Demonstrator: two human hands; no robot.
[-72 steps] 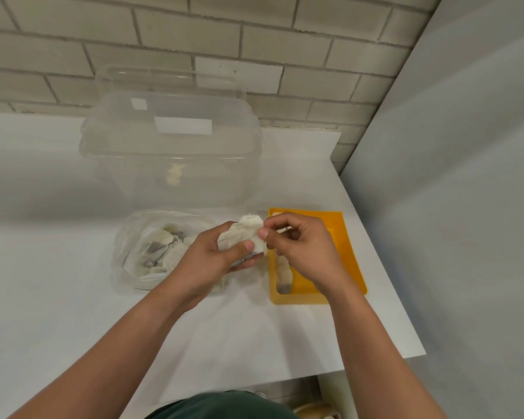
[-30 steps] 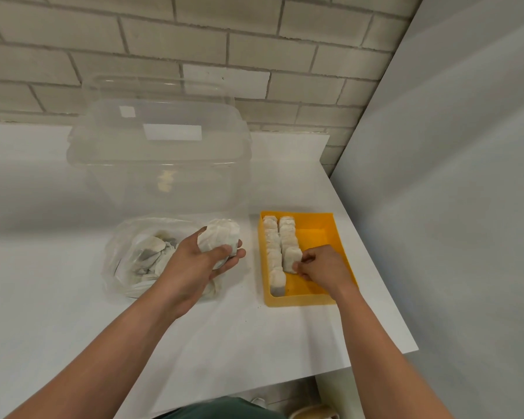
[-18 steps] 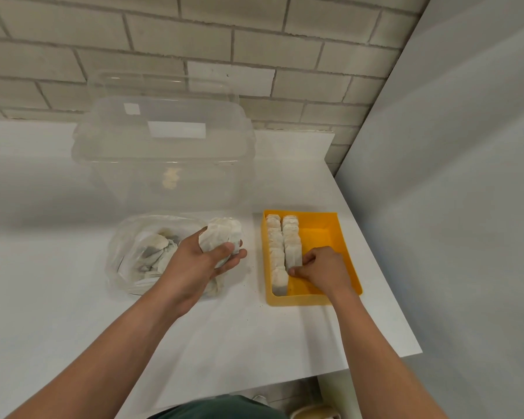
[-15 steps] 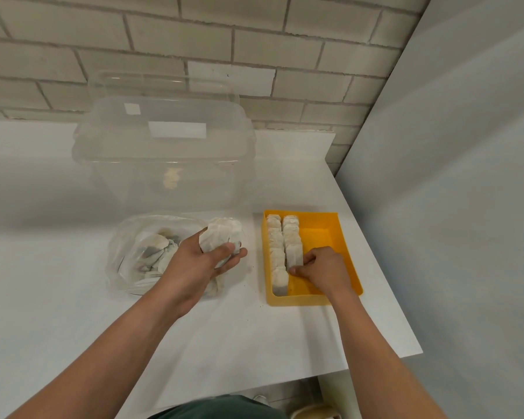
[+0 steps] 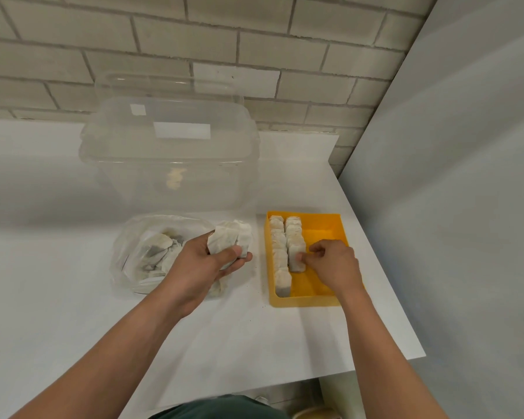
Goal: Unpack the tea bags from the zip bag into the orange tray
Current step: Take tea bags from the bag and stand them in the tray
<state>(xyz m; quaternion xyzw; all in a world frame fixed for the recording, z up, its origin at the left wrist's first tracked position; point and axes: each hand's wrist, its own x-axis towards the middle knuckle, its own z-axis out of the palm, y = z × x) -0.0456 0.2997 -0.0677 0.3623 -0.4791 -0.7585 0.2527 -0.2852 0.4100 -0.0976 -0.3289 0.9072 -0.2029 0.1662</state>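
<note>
The orange tray [image 5: 327, 228] sits on the white table, right of centre. Two rows of white tea bags [image 5: 285, 243] stand along its left side. My right hand [image 5: 333, 264] is inside the tray, its fingertips pinching the nearest tea bag [image 5: 295, 257] of the second row. My left hand [image 5: 206, 264] grips a stack of tea bags [image 5: 232, 237] just left of the tray. Under and behind that hand lies the clear zip bag [image 5: 142, 252] with several tea bags still inside.
A large clear plastic box [image 5: 170, 152] with its lid stands behind the zip bag, against the brick wall. A grey wall panel [image 5: 451, 207] runs close along the table's right edge. The table's front edge [image 5: 345, 370] is near my body.
My right hand carried a tea bag from the stack into the tray and set it at the end of the second row. My left hand has stayed by the zip bag with its stack.
</note>
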